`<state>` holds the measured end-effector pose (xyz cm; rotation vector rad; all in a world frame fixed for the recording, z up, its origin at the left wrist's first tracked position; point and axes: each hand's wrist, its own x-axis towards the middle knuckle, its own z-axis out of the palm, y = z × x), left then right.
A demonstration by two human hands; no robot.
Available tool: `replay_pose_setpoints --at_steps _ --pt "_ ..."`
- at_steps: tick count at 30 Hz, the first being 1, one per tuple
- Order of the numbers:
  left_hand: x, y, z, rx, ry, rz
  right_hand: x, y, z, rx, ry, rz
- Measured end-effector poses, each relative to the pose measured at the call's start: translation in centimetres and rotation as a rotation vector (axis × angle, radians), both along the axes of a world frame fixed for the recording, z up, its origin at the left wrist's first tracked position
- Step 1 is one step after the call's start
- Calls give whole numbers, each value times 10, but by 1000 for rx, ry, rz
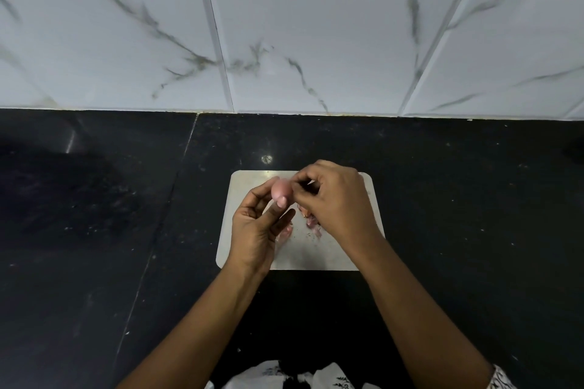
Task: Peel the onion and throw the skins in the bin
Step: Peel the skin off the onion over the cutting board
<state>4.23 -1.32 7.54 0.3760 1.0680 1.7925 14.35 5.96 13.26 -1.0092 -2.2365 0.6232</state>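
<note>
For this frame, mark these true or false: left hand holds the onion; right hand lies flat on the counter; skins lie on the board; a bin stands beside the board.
1. The left hand holds the onion. True.
2. The right hand lies flat on the counter. False: it is raised, its fingers pinching at the onion.
3. Loose skins lie on the board. True.
4. A bin stands beside the board. False: none is in view.

The left hand (256,230) hides part of the small round pink onion (280,189). The right hand (335,199) covers some pale pink skins (311,224), its fingertips (300,188) blurred.
</note>
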Motion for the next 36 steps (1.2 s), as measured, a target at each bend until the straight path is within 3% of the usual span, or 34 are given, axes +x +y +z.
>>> replay_pose_setpoints --at_steps 11,16,29,36 --pt "1 0 1 7 10 -35 0 7 -6 -28 5 45" --pt "0 1 2 7 -44 -49 5 12 -5 -226 139 42" --pt "-5 0 7 -43 114 -37 -1 11 4 59 -99 91" --pt "-9 -4 5 -67 145 -75 8 28 11 -70 -145 275"
